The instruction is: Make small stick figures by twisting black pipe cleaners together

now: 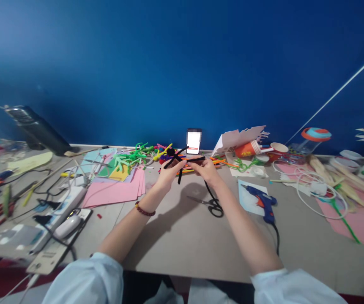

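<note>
Both hands are raised over the middle of the table, fingers pinched on a bundle of black pipe cleaners [176,158] that cross each other. My left hand [166,175] grips them where they cross, with several ends sticking out up and down. My right hand [207,171] pinches a black strand that runs across to the left hand, and another black length hangs below it. Beneath the right wrist lie scissors [216,208] with dark handles. A phone [193,141] with a lit screen stands upright just behind the hands.
Green pipe cleaners [131,158] and pink paper [113,193] lie left. A blue glue gun [266,204] rests on light blue paper at right, its cord trailing frontward. A power strip [63,211] with cables stands at left. Paper cups [248,148] lean near the blue wall [182,71].
</note>
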Motion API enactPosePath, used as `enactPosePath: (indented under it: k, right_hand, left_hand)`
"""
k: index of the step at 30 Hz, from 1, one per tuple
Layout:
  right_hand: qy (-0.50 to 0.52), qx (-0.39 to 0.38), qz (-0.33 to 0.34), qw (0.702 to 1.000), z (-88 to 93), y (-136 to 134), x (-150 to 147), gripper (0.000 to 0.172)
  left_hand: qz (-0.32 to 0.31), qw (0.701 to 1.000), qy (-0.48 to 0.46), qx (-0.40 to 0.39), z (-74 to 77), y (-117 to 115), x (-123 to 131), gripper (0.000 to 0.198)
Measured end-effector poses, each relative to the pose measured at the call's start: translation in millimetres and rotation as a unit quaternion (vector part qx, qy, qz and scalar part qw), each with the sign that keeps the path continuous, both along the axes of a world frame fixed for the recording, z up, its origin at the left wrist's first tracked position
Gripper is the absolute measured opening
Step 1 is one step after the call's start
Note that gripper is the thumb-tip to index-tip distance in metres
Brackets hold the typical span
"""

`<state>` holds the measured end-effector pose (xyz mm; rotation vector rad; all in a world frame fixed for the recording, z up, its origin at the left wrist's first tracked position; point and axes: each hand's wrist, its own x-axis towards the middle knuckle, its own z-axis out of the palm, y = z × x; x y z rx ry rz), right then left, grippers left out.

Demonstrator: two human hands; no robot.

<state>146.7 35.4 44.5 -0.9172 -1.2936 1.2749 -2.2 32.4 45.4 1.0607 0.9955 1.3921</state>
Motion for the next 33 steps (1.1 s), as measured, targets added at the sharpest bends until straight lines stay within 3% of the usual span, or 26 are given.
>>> enactPosePath:
  k: [9, 14, 19, 24, 29, 33]
  right_hand:
    - [-0.016, -0.015, 0.037, 0.999, -1.6, 3, 12, 0.035]
    - [-0.02, -0.041, 0.091, 0.995, 1.4, 2, 15, 0.043]
    - [-0.112, -0.045, 0.065, 0.991, 8.1, -1, 22, 0.03]
    - [-0.121, -0.055, 0.063, 0.989, 15.2, -1, 32, 0.033]
    - [-0.152, -0.061, 0.019, 0.986, 21.4, -4, 30, 0.031]
    - [-0.136, -0.052, -0.013, 0.989, 22.5, -7, 22, 0.026]
  left_hand:
    - [-0.029, 0.995, -0.062, -0.069, -0.4, 1, 1, 0.022]
    - [-0.129, 0.985, -0.09, -0.075, 5.3, -1, -1, 0.029]
    - [-0.134, 0.99, -0.033, -0.032, 14.7, -5, -6, 0.02]
    - [-0.171, 0.984, 0.048, 0.006, 17.9, -5, -10, 0.018]
    - [-0.122, 0.98, 0.146, 0.06, 12.8, -3, -9, 0.015]
    - [-0.059, 0.982, 0.16, 0.086, 4.5, 2, -6, 0.013]
